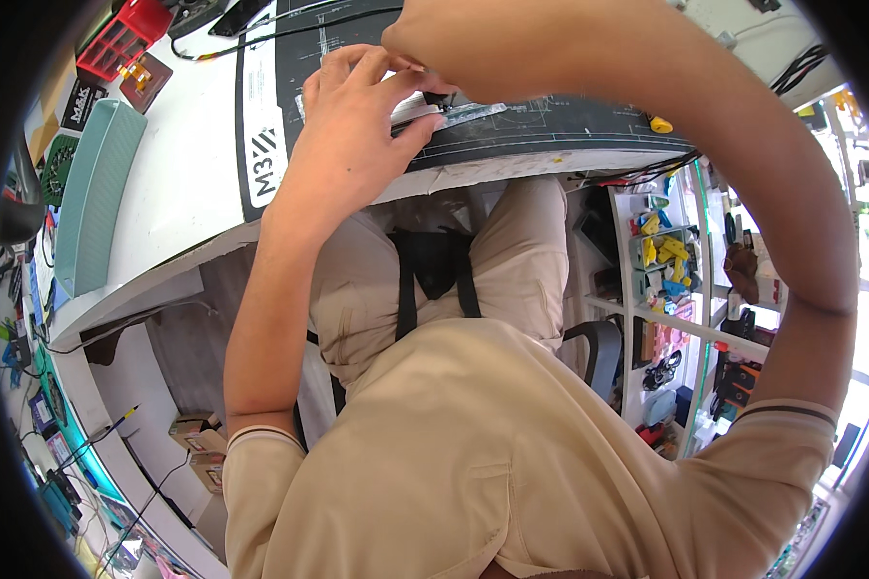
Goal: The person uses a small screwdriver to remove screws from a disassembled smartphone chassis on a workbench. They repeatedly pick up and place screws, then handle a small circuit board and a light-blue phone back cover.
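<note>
My left hand [350,125] reaches over the front of the dark mat. Its thumb and fingers close around a silvery-white, straight-edged piece [408,109], much of which the hand covers. A small black part [440,99] shows at the right end of this piece. From the right, my right hand [463,43] comes in at the top edge with its fingers curled, meeting the left fingertips above the piece. What the right fingers pinch is hidden behind the hand. A thin, clear-looking strip [478,113] lies on the mat beneath the piece.
The dark mat [589,130] with white lines covers much of the white desk [193,145]. Further left stand a long teal tray [101,198] and a red basket [126,39]. A black cable [290,32] crosses the back. At right lie a yellow thing [660,125] and, lower, packed shelves [637,309].
</note>
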### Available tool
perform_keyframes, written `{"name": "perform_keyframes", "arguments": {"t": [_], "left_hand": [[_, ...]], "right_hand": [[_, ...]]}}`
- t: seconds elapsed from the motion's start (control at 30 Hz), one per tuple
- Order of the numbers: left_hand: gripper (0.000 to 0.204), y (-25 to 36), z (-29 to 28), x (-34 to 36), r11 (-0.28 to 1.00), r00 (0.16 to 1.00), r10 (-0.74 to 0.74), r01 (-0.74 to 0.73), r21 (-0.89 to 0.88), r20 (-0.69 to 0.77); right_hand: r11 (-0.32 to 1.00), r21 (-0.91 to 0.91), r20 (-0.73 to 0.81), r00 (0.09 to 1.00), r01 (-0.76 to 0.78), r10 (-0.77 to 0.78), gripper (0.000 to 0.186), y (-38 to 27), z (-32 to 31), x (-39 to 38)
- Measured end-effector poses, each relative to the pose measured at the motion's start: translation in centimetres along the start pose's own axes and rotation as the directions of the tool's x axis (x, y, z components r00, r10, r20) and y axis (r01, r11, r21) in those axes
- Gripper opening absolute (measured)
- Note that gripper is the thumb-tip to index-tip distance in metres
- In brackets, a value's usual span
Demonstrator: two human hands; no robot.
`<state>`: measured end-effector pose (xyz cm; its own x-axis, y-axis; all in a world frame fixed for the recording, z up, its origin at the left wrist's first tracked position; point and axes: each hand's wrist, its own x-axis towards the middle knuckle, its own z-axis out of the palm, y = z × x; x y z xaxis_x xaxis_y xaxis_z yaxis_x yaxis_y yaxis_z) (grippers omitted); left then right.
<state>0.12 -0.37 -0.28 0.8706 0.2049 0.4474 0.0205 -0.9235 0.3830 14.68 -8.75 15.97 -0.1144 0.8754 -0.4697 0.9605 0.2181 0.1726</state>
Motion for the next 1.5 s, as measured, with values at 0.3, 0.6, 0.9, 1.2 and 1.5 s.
{"name": "perform_keyframes", "arguments": {"t": [0.3,0.6,0.9,1.2,1.5], "left_hand": [[0.038,0.0,0.1,0.0,1.0,1.0,-0.008,0.008,0.01,0.004],[0.036,-0.3,0.2,0.0,1.0,0.999,-0.023,0.023,0.008,0.027],[0.037,0.1,-0.2,0.0,0.999,0.998,-0.039,0.038,0.02,0.044],[0.034,0.5,-1.6,0.4,0.999,0.99,-0.003,-0.003,-0.042,-0.14],[0.092,17.9,6.4,2.0,0.761,0.909,0.415,-0.377,-0.528,-0.051]], "right_hand": [[1.0,-0.001,-0.054,0.998,0.018,-0.018,0.017,-0.5,0.4,-0.3],[0.998,-0.059,-0.057,0.998,-0.011,0.008,0.015,-0.5,0.8,0.3],[0.997,-0.082,-0.107,0.994,-0.009,0.0,0.015,-0.6,1.7,0.4],[0.953,0.027,-0.019,0.953,-0.303,0.303,0.024,1.3,-1.7,-1.7],[0.106,0.854,-0.279,0.277,0.509,0.92,0.029,7.9,10.4,-1.0]]}}
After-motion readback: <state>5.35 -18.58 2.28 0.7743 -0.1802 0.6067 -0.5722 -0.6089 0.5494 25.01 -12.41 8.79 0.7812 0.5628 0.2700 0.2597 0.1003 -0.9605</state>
